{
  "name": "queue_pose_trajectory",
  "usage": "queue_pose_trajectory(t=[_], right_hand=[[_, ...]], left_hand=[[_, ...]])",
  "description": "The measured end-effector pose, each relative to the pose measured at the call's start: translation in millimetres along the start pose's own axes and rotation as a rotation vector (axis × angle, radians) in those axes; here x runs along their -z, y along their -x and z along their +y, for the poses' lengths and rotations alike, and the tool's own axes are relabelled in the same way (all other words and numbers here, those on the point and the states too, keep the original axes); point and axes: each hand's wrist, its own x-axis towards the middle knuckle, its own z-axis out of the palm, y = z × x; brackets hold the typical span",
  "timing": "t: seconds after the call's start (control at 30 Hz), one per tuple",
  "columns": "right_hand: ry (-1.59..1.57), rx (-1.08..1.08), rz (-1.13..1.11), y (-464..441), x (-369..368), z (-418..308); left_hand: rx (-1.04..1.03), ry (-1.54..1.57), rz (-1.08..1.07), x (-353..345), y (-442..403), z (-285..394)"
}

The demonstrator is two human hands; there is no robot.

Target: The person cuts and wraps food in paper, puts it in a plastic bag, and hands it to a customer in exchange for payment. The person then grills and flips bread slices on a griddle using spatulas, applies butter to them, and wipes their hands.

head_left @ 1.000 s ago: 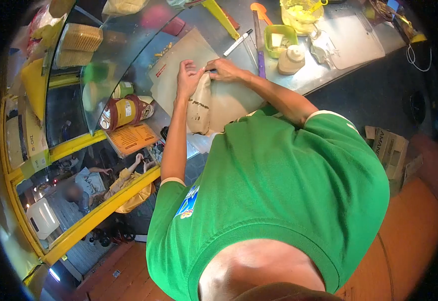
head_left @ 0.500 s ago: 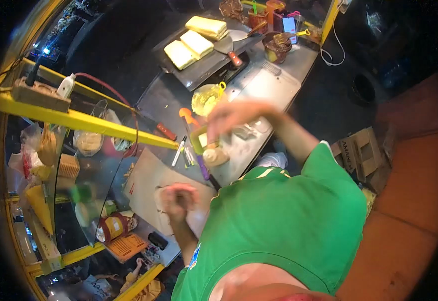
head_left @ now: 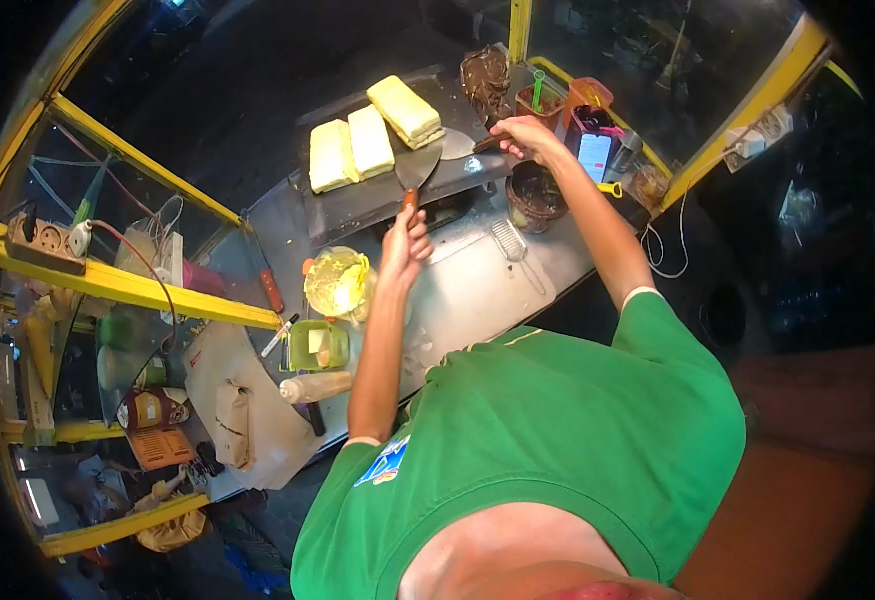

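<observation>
My left hand (head_left: 405, 248) is closed round the wooden handle of one spatula (head_left: 419, 170). Its wide metal blade lies on the dark griddle (head_left: 342, 212). In my right hand (head_left: 525, 138) is the brown handle of a second spatula (head_left: 455, 147), its rounded blade beside the first one. Just beyond the blades, three pale yellow slabs of bread sit on the griddle: a left slab (head_left: 331, 157), a middle slab (head_left: 370, 143) and a right slab (head_left: 404, 110), which looks layered and lies at an angle.
Near my left forearm stand a tub of yellow spread (head_left: 337, 284), a green container (head_left: 317, 345) and a squeeze bottle (head_left: 315, 387). A chocolate-smeared tub (head_left: 537, 197), a phone (head_left: 594, 157) and a grater (head_left: 507, 241) are on the right. A wrapped paper packet (head_left: 234, 425) lies lower left.
Both hands have moved up to the griddle and taken hold of the two spatulas. Before, my left hand was over the paper and my right near the green container. The view has shifted.
</observation>
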Motion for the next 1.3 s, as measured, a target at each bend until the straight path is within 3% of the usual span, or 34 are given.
queue_pose_trajectory(t=[0.13,0.2,0.27,0.37,0.5,0.53,0.6,0.67,0.73,0.77,0.87,0.93,1.0,1.1,1.2,1.3], right_hand=[[0.168,0.096,0.079,-25.5,27.9,-31.9],[0.255,0.151,0.084,-43.1,19.9,-48.3],[0.263,0.178,0.08,-75.2,-5.4,-57.7],[0.111,0.075,-0.105,-124.8,-41.6,-58.6],[-0.008,0.108,-0.285,-161.5,-40.5,-62.7],[0.001,0.235,-0.269,-163.4,-37.8,-66.1],[0.034,0.5,-0.291,-156.4,-28.8,-74.3],[0.262,0.732,-0.273,-154.0,-19.5,-85.6],[0.609,1.462,0.068,-146.8,-12.4,-98.3],[0.665,1.23,0.033,-115.4,-6.1,-109.4],[0.831,1.051,0.174,-71.6,8.1,-113.6],[0.766,1.115,0.232,-55.1,16.2,-96.6],[0.795,0.869,0.301,-29.3,20.6,-80.9],[0.733,0.778,0.282,5.5,-3.7,-63.1],[0.805,1.051,0.236,8.7,-35.8,-55.1],[0.836,0.958,0.295,-12.3,-32.7,-60.9]], left_hand=[[-0.146,-0.548,0.173,-26.7,54.4,49.2],[-0.281,-0.835,0.339,-20.7,45.6,66.0],[-0.434,-1.185,0.342,-28.3,29.1,83.6],[-0.463,-1.435,0.326,-53.1,24.5,103.2],[-0.416,-1.326,0.381,-76.1,47.0,140.6],[-0.328,-1.251,0.423,-70.0,41.7,149.6],[-0.47,-1.211,0.432,-54.1,19.0,155.3],[-0.527,-1.155,0.454,-39.6,-9.4,152.8],[-0.513,-1.084,0.437,-32.1,-21.1,147.1],[-0.496,-1.15,0.418,-31.0,-23.1,145.2],[-0.538,-1.37,0.36,-31.2,-21.0,137.2],[-0.529,-1.51,0.32,-40.3,-9.1,129.9],[-0.504,-1.46,0.311,-44.1,-7.1,116.9],[-0.496,-1.527,0.367,-80.8,2.4,100.1],[-0.51,-1.551,0.314,-75.0,-20.3,92.7],[-0.503,-1.525,0.355,-65.4,-19.2,101.3]])
